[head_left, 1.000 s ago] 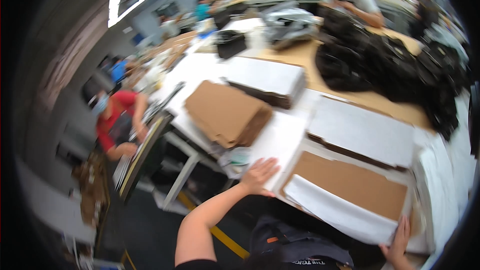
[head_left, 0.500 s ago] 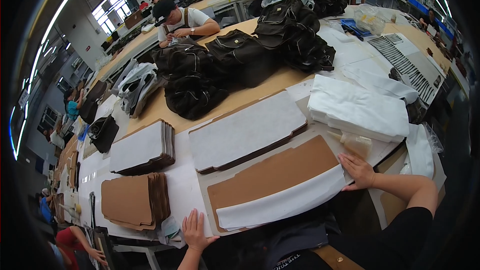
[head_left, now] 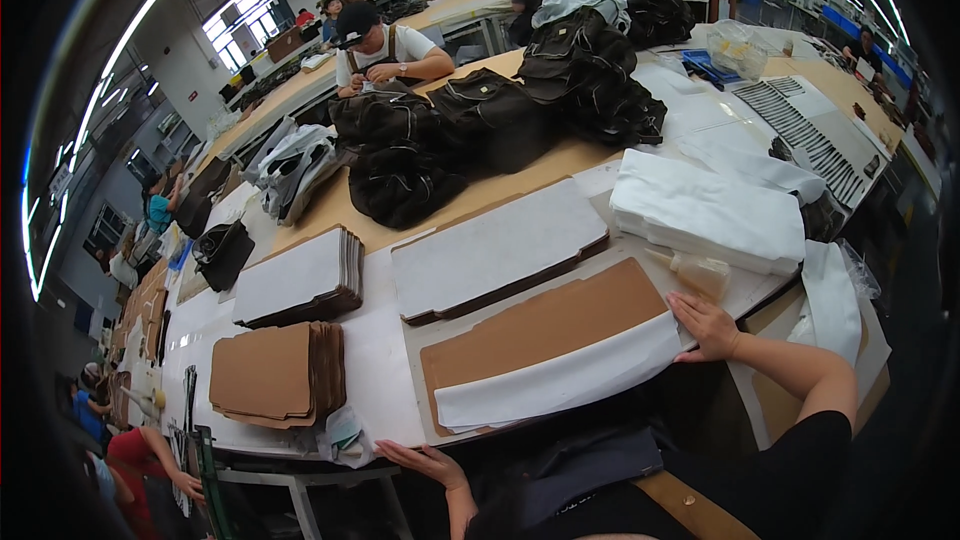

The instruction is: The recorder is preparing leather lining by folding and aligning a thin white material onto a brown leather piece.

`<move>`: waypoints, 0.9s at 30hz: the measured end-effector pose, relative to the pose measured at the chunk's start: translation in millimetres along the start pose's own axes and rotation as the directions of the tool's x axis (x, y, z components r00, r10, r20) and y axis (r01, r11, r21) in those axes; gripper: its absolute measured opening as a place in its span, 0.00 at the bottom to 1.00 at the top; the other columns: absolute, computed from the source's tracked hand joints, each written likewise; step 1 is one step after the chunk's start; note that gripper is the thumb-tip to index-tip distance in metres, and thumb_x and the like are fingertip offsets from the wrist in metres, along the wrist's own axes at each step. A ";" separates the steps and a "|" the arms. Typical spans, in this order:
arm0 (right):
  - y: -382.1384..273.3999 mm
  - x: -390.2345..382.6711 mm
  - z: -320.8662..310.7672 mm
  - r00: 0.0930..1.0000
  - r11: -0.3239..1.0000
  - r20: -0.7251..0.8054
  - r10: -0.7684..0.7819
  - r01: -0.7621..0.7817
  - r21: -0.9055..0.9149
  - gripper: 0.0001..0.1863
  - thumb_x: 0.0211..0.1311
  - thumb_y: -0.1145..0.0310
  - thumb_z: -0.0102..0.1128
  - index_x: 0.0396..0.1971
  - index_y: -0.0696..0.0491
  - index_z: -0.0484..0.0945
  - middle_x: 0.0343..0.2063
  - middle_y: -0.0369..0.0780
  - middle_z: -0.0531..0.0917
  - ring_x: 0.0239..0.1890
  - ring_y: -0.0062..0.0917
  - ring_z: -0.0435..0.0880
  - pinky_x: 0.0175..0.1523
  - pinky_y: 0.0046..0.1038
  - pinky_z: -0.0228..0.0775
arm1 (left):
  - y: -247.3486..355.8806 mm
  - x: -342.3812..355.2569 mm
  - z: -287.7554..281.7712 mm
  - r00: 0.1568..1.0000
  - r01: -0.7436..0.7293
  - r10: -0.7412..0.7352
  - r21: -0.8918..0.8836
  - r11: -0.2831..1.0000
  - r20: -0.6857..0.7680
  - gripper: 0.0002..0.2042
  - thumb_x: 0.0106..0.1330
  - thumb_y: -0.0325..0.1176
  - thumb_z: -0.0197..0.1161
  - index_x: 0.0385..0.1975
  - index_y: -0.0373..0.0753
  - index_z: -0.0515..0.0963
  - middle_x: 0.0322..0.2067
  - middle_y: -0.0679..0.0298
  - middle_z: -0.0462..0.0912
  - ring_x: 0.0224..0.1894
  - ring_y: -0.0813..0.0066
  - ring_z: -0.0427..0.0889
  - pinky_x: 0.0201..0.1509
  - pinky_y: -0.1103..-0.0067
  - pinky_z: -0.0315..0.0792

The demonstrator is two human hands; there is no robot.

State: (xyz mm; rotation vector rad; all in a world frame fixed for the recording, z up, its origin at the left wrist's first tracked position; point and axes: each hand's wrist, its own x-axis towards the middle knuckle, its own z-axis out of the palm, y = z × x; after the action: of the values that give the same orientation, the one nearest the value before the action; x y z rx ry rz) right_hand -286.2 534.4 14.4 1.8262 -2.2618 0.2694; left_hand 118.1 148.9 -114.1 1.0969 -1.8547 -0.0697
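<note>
My right hand (head_left: 705, 326) lies with its fingers stretched out at the right end of a long brown panel (head_left: 550, 325). A white sheet of cloth-like material (head_left: 560, 376) covers the panel's near side, and the right fingers touch the corner where both end. At the table's front edge is my left hand (head_left: 428, 461), fingers extended toward the left, holding nothing. It is apart from the panel, just right of a small crumpled clear bag (head_left: 345, 437). Next to my right hand, a pale squeeze bottle (head_left: 697, 273) rests on its side.
Behind the panel lies a long white-topped stack (head_left: 500, 245). To the left are a brown stack (head_left: 265, 372) and a white-topped stack (head_left: 290, 278). Folded white cloth (head_left: 705, 210) sits right; dark bags (head_left: 480, 115) are heaped farther back. A person (head_left: 385, 50) works across the table.
My left hand has come off the tabletop to the front edge, its fingers turning from pointing away to pointing left. My right hand stays at the panel's end. The whole view has shifted slightly.
</note>
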 end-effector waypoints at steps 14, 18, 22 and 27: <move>5.6 -10.5 15.0 1.000 1.000 0.000 -0.008 0.008 0.016 0.54 0.50 0.35 0.67 0.64 0.65 0.66 0.64 0.52 0.72 0.68 0.43 0.70 0.69 0.43 0.63 | 35.8 -90.2 -90.4 0.505 0.290 -0.540 0.457 0.841 0.674 0.32 0.73 0.43 0.58 0.68 0.26 0.59 0.67 0.42 0.64 0.69 0.48 0.65 0.72 0.62 0.62; 4.9 -17.7 13.5 1.000 1.000 -0.001 0.020 -0.020 0.017 0.54 0.49 0.35 0.67 0.64 0.65 0.66 0.66 0.52 0.70 0.69 0.44 0.68 0.69 0.43 0.62 | 56.6 -89.4 -92.5 0.406 0.395 -0.624 0.488 0.778 0.667 0.31 0.73 0.41 0.58 0.67 0.26 0.61 0.65 0.43 0.66 0.67 0.49 0.67 0.70 0.63 0.64; 6.8 -10.8 19.6 1.000 1.000 -0.013 0.011 -0.010 0.027 0.54 0.48 0.36 0.69 0.64 0.64 0.66 0.66 0.52 0.70 0.68 0.46 0.68 0.69 0.44 0.62 | 66.9 -65.0 -88.0 0.312 0.432 -0.641 0.496 0.753 0.702 0.29 0.72 0.40 0.59 0.66 0.26 0.62 0.64 0.44 0.68 0.66 0.50 0.69 0.69 0.63 0.66; 9.6 -14.8 19.4 1.000 0.998 -0.009 -0.001 0.001 0.057 0.54 0.47 0.37 0.70 0.64 0.64 0.65 0.65 0.52 0.71 0.68 0.46 0.69 0.68 0.44 0.63 | 91.2 -44.0 -81.6 0.167 0.485 -0.641 0.504 0.715 0.749 0.28 0.72 0.38 0.60 0.65 0.26 0.64 0.63 0.44 0.70 0.64 0.51 0.71 0.67 0.64 0.68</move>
State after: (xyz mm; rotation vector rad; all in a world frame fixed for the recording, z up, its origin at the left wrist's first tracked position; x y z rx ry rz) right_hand -293.7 544.9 -8.4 1.8501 -2.2692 0.3453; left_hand 125.9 265.5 -56.9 2.1312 -2.2005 -1.2562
